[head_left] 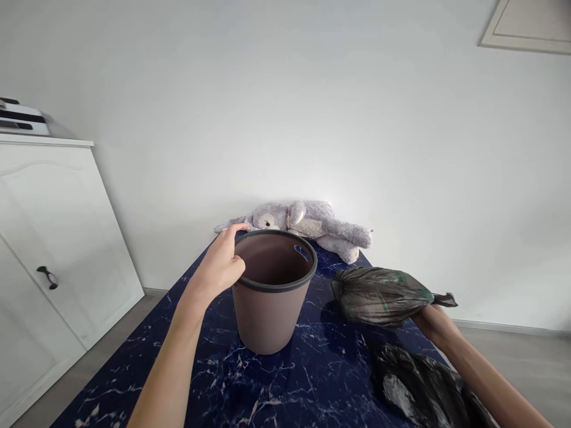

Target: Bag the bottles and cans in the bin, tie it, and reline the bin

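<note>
A brown plastic trash can (268, 321) with a black rim stands upright on the blue marbled table (267, 392). My left hand (220, 261) grips its rim on the left side, thumb over the edge. The inside looks bare as far as it shows. To the right, my right hand (430, 318) holds a dark, filled trash bag (379, 294) by its gathered end, just above the table; the bag hides most of the fingers. Below it lies a crumpled black plastic bag (419, 386), partly behind my right forearm.
A grey plush rabbit (312, 220) lies on its side at the far end of the table, against the white wall. On the left stands a white cabinet (44, 255) with a dark handle. Grey floor shows on both sides.
</note>
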The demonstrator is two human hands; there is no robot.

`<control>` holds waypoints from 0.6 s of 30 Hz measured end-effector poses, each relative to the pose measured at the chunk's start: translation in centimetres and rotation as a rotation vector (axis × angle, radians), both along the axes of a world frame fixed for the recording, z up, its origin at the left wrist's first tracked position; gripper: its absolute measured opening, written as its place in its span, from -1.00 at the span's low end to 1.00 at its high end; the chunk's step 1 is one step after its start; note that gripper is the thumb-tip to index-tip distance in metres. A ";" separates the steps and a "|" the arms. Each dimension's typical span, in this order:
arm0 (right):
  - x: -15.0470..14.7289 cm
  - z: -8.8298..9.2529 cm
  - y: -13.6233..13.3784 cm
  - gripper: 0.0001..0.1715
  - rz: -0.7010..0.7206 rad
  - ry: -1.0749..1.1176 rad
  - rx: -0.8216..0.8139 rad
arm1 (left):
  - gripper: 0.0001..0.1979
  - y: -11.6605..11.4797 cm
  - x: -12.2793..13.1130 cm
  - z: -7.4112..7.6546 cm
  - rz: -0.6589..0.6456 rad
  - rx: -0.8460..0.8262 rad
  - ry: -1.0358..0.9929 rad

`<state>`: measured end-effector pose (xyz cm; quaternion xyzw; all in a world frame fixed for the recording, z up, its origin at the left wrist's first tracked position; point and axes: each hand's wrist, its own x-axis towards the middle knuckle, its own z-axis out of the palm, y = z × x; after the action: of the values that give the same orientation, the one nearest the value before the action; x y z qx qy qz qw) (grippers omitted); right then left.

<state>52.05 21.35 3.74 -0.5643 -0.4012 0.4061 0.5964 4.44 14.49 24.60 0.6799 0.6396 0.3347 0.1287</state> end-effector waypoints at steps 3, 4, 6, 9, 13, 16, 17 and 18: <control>1.6 -1.5 0.4 -0.75 0.002 -0.002 -0.080 | -0.20 0.0 0.0 0.0 0.018 -0.021 0.004; 2.2 -1.9 0.5 -0.71 0.004 -0.004 -0.107 | -0.20 0.1 0.0 0.0 0.021 -0.033 0.004; 3.2 -2.5 0.4 -0.64 0.016 -0.008 -0.153 | -0.21 0.2 0.0 0.0 0.020 -0.052 0.005; 4.8 -2.7 -0.3 -0.61 0.045 0.000 -0.191 | -0.27 0.3 0.0 -0.1 0.025 -0.051 0.013; 6.4 -2.1 -2.8 -0.41 0.063 0.021 -0.212 | -0.38 0.3 0.1 -0.2 0.042 0.027 0.033; 6.8 -2.1 -5.1 0.03 -0.020 -0.074 -0.267 | -0.44 0.4 0.2 -0.2 0.064 0.046 0.051; 6.7 -2.4 -5.9 0.16 -0.058 -0.150 -0.279 | -0.47 0.4 0.3 -0.2 0.065 0.055 0.059; 6.4 -2.8 -6.6 0.26 -0.091 -0.244 -0.274 | -0.50 0.5 0.3 -0.2 0.061 0.065 0.064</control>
<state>58.49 14.78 0.96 -0.7028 -0.3856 0.3583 0.4786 4.76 14.94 24.45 0.6742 0.6528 0.3371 0.0756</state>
